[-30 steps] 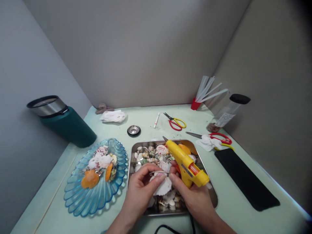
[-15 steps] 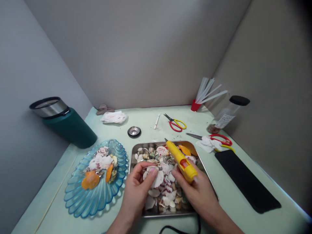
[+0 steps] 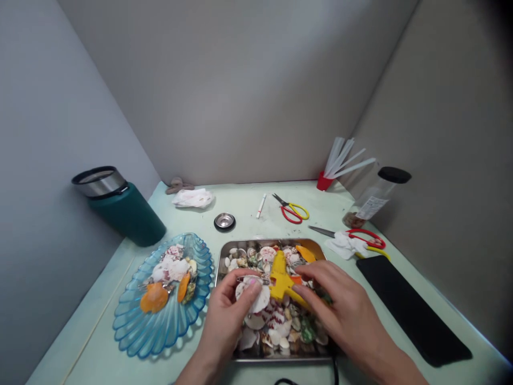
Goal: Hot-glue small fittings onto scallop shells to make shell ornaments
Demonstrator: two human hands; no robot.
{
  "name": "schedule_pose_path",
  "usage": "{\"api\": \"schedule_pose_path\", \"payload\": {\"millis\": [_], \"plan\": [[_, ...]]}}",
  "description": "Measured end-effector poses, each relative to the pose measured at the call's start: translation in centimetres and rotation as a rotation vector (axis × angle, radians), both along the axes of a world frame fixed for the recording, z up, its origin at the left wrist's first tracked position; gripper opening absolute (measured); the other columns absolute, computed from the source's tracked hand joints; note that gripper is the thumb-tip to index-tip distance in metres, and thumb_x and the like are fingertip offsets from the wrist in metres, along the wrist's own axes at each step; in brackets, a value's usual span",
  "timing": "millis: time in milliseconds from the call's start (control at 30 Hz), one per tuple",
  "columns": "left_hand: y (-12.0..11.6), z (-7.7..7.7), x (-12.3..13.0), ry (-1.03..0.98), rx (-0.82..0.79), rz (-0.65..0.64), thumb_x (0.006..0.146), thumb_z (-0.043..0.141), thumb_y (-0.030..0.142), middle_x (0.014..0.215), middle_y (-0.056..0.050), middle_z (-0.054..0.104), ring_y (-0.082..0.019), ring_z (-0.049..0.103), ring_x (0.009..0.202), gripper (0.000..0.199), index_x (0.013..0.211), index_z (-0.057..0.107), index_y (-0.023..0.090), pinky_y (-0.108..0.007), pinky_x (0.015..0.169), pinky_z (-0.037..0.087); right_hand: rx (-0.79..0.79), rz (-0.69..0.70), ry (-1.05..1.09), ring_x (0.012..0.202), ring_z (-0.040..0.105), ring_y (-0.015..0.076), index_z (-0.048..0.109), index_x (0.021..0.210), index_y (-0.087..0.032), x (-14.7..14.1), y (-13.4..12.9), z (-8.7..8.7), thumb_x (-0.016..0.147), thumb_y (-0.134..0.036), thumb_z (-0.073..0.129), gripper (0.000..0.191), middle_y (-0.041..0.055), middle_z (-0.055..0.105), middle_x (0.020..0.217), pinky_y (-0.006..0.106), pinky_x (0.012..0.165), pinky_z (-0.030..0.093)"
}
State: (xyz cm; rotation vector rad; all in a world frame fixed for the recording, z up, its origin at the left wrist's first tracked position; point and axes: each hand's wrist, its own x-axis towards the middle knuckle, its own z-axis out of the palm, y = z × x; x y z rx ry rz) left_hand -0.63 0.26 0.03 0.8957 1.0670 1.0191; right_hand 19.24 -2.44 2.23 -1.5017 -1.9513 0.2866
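Note:
My left hand [image 3: 230, 305] pinches a white shell [image 3: 256, 297] between thumb and fingers, above the tray. A thin metal piece like a pin shows along the shell's upper edge. A yellow glue gun [image 3: 281, 283] is right beside that shell, its nose pointing away from me. The thumb and fingers of my right hand [image 3: 336, 299] are round the gun's handle end, with the palm partly hiding it. Below both hands, a metal tray [image 3: 280, 359] holds many mixed shells [image 3: 276, 318].
To the left are a blue shell-shaped dish [image 3: 140, 334] with shells and a teal bottle [image 3: 128, 214]. Behind the tray lie a lid [image 3: 225, 221], a marker [image 3: 261, 206] and scissors [image 3: 294, 213]. On the right are larger scissors [image 3: 366, 235], a jar [image 3: 371, 198] and a black pad [image 3: 412, 310].
The glue gun has swung from slanting across to pointing away, its nose lower and nearer the shell. My right hand has shifted its hold, fingers more extended. The left hand still holds the shell.

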Motion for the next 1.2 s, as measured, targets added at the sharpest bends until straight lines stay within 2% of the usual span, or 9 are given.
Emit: {"api": "schedule_pose_path", "payload": {"millis": [67,167,233,367,533,700,867,1067,1200], "plan": [[-0.1,0.2,0.2,0.004,0.031,-0.022,0.069,0.074,0.034,0.075,-0.001,0.064,-0.010,0.056,0.062,0.029,0.089,0.063,0.016,-0.020,0.058,0.046,0.027,0.065,0.117,0.086,0.058,0.0184,0.058,0.097,-0.021,-0.7,0.2,0.9,0.089,-0.026,0.055,0.010,0.0051,0.062,0.092,0.030,0.074,0.046],[0.0,0.8,0.5,0.029,0.097,-0.047,0.070,0.073,0.033,0.077,-0.002,0.066,-0.011,0.057,0.065,0.026,0.088,0.065,0.016,-0.020,0.062,0.047,0.034,0.147,0.184,0.077,0.057,0.0165,0.058,0.086,-0.020,-1.9,0.7,1.8,0.088,-0.022,0.055,0.003,0.0028,0.061,0.082,0.028,0.069,0.043],[0.2,1.6,0.6,0.068,0.154,-0.034,0.070,0.073,0.031,0.077,-0.001,0.066,-0.011,0.058,0.066,0.022,0.086,0.066,0.017,-0.020,0.063,0.047,0.039,0.168,0.207,0.072,0.056,0.0151,0.057,0.081,-0.020,-2.3,1.1,2.2,0.088,-0.020,0.053,0.008,0.0018,0.060,0.077,0.027,0.065,0.041],[1.2,3.5,0.9,0.113,0.281,0.000,0.071,0.073,0.027,0.080,-0.001,0.069,-0.012,0.061,0.073,0.014,0.082,0.070,0.019,-0.019,0.067,0.047,0.033,0.185,0.216,0.067,0.053,0.0129,0.057,0.082,-0.020,-1.9,2.3,3.7,0.089,-0.020,0.052,0.008,0.0007,0.059,0.077,0.025,0.063,0.040],[2.6,5.6,1.4,0.120,0.353,-0.067,0.078,0.066,0.030,0.093,-0.004,0.072,-0.015,0.063,0.084,0.018,0.093,0.072,0.020,-0.022,0.075,0.048,0.019,0.222,0.175,0.065,0.053,0.0106,0.058,0.086,-0.020,-0.8,3.6,6.9,0.088,-0.016,0.052,0.007,-0.0012,0.059,0.077,0.023,0.062,0.040],[3.4,7.6,2.0,0.082,0.344,-0.070,0.075,0.068,0.029,0.077,-0.001,0.068,-0.011,0.059,0.070,0.018,0.089,0.066,0.018,-0.019,0.064,0.046,0.037,0.213,0.108,0.064,0.052,0.0107,0.057,0.080,-0.020,-0.1,4.3,9.1,0.087,-0.018,0.053,0.009,-0.0021,0.059,0.073,0.023,0.059,0.038],[3.5,8.4,2.2,0.065,0.322,-0.067,0.073,0.070,0.031,0.066,0.001,0.062,-0.009,0.054,0.061,0.018,0.077,0.060,0.016,-0.018,0.057,0.042,-0.009,0.188,0.120,0.064,0.053,0.0108,0.057,0.082,-0.021,0.1,4.7,9.1,0.089,-0.022,0.051,0.009,-0.0022,0.060,0.073,0.023,0.060,0.039],[4.3,8.0,2.1,0.171,0.306,-0.130,0.073,0.068,0.031,0.074,-0.002,0.065,-0.013,0.057,0.068,0.017,0.079,0.064,0.016,-0.022,0.062,0.044,-0.020,0.183,0.055,0.062,0.054,0.0114,0.059,0.076,-0.020,0.1,5.1,8.8,0.088,-0.020,0.050,0.014,-0.0015,0.060,0.068,0.022,0.055,0.038],[4.8,7.8,2.0,0.171,0.304,-0.185,0.074,0.067,0.032,0.075,-0.002,0.065,-0.012,0.056,0.068,0.019,0.084,0.065,0.017,-0.022,0.062,0.043,-0.031,0.169,0.039,0.061,0.054,0.0109,0.059,0.076,-0.020,0.3,5.4,8.7,0.087,-0.018,0.051,0.014,-0.0020,0.061,0.067,0.022,0.054,0.037]]}}
